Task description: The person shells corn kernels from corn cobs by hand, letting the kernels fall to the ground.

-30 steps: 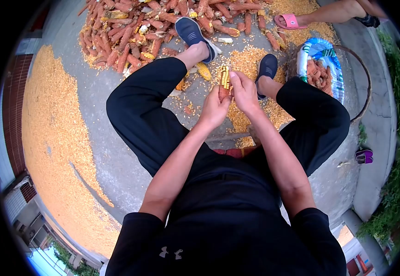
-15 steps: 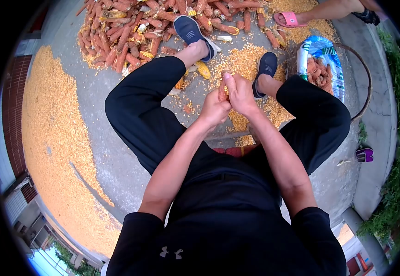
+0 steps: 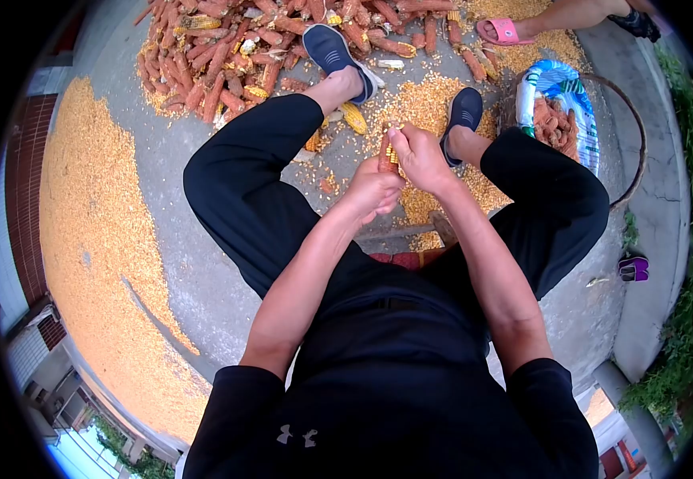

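Between my knees I hold a corn cob, mostly bare and reddish, with some yellow kernels still along its right side. My left hand is wrapped round its lower end. My right hand grips it higher up on the right, the thumb pressed against the cob near its top. Loose yellow kernels lie on the ground below and beyond my hands. A yellow ear of corn rests by my left shoe.
A big heap of reddish cobs lies ahead. Kernels are spread in a wide layer at the left. A handled basket with a blue-and-white lining holds bare cobs at the right. Another person's foot in a pink sandal is at upper right.
Some yellow kernels on the cob's right side now show between my hands. My right hand has shifted slightly right, and my left hand has turned a little. Both still grip the cob.
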Available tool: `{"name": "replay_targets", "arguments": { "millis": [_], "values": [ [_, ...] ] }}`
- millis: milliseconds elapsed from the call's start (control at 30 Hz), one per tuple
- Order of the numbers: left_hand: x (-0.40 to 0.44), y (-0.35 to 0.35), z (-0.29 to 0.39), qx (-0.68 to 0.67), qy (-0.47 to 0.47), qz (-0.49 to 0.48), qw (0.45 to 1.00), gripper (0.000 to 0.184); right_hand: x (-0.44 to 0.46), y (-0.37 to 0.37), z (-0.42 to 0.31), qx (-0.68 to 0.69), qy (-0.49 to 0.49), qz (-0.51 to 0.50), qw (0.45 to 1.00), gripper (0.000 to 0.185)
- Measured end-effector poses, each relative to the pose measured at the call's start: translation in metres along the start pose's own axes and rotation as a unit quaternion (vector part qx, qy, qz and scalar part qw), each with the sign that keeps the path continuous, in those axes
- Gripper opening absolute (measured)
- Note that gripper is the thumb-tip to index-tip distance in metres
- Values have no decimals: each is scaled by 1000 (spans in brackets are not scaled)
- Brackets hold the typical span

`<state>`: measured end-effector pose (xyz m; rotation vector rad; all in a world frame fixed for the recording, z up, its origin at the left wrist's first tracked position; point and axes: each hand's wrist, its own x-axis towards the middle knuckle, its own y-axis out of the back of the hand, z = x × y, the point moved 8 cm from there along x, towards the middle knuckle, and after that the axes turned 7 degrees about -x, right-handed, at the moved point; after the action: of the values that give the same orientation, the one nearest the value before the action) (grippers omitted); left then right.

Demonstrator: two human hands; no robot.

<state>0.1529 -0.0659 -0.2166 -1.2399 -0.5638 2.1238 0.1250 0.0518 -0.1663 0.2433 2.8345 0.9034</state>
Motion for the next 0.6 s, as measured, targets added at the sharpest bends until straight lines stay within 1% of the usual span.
{"name": "replay_targets", "arguments": {
  "millis": [33,67,100,167,200,267,300,367,400,467,500,600],
  "values": [
    [9,13,10,126,-132,52,982,10,0,-2,7,4,-17,6,1000,43],
    [17,20,14,246,-259,101,929,9,0,-4,14,8,-34,12,999,43],
    [5,8,31,357,-378,148,842,9,-1,-2,10,-17,-46,6,999,44],
    [-4,8,32,460,-346,217,788,19,-3,-3,1,-65,-69,-10,995,47],
    [-14,0,39,510,-327,249,756,25,-4,-3,-2,-86,-68,5,994,48],
    [-18,-8,42,561,-249,273,741,22,-5,0,-5,-127,-66,37,989,50],
    [-17,-7,41,584,-210,283,731,21,-4,-1,-3,-112,-71,50,990,49],
    [-14,-4,38,552,-244,266,752,22,-1,-6,6,-82,-79,74,991,45],
    [-12,-1,36,535,-260,258,762,23,0,-6,4,-80,-57,85,992,43],
    [-5,5,29,468,-283,213,809,21,0,-2,4,-76,-14,107,991,38],
    [-4,6,27,433,-293,191,831,21,0,-2,5,-70,-14,103,992,36],
    [3,17,14,355,-261,164,883,20,1,-1,10,-54,-3,103,993,33]
  ]
}}
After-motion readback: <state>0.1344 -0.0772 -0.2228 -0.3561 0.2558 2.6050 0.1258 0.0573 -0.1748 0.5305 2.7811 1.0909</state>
